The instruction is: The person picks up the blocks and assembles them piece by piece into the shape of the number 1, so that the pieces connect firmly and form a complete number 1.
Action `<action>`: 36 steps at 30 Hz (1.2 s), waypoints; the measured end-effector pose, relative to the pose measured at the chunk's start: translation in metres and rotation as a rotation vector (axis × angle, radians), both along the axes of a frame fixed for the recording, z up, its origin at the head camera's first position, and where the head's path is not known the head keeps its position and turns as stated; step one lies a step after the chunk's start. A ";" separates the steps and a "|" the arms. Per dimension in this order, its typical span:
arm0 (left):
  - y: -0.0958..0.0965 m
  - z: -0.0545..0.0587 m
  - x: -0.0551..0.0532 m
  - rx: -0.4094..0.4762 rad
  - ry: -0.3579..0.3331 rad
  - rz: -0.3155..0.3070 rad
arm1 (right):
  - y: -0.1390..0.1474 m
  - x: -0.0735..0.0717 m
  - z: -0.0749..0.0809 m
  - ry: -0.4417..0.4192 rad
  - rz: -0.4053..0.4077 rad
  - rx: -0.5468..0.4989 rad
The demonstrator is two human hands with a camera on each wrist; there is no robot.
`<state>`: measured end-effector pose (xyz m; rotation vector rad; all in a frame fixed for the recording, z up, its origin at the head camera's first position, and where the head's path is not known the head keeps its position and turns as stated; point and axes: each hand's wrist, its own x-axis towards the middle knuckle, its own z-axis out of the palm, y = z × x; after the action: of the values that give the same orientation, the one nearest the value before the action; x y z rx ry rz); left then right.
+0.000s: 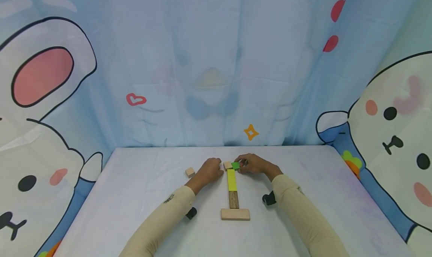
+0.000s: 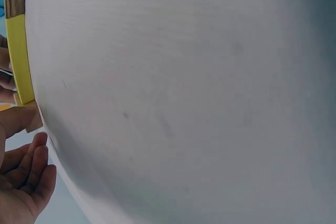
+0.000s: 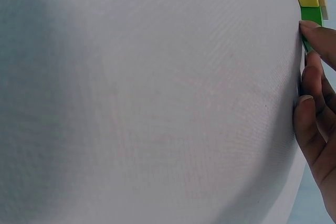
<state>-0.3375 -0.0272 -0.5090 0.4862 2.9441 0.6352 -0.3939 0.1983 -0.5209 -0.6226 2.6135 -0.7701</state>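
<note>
On the white table, a yellow block (image 1: 231, 180) lies in line with a brown wood-grain block (image 1: 233, 199) and a pale crosswise block (image 1: 235, 214). At the line's far end a small pale wooden block (image 1: 227, 166) sits side by side with a green block (image 1: 235, 165). My left hand (image 1: 210, 170) is just left of the small pale block, thumb tip right at it in the left wrist view, other fingers loosely bent and apart from the thumb. From the right, my right hand (image 1: 253, 163) pinches the green block between thumb and fingers.
Another small wooden block (image 1: 190, 172) lies left, beside the left wrist. A dark wrist camera (image 1: 191, 213) hangs under the left forearm, and another dark camera (image 1: 269, 199) is under the right. Behind the table's far edge hangs a blue cartoon curtain (image 1: 202, 62).
</note>
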 end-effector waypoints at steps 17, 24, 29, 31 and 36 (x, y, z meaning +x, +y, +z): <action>-0.022 0.003 0.006 -0.006 0.049 -0.004 | 0.001 0.003 0.003 -0.017 0.014 -0.017; -0.031 0.008 0.008 0.019 0.081 0.001 | 0.000 0.002 0.003 -0.005 0.021 -0.016; -0.037 0.013 0.011 0.049 0.056 0.035 | 0.000 0.003 0.003 -0.001 0.025 -0.021; -0.039 0.015 0.013 0.070 0.052 0.044 | 0.000 0.003 0.003 0.001 0.028 -0.026; -0.046 0.016 0.014 0.088 0.067 0.064 | 0.001 0.003 0.005 0.008 0.049 -0.028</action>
<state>-0.3237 -0.0733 -0.4927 0.4308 3.0154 0.7727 -0.3906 0.1988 -0.5160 -0.6963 2.5887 -0.7916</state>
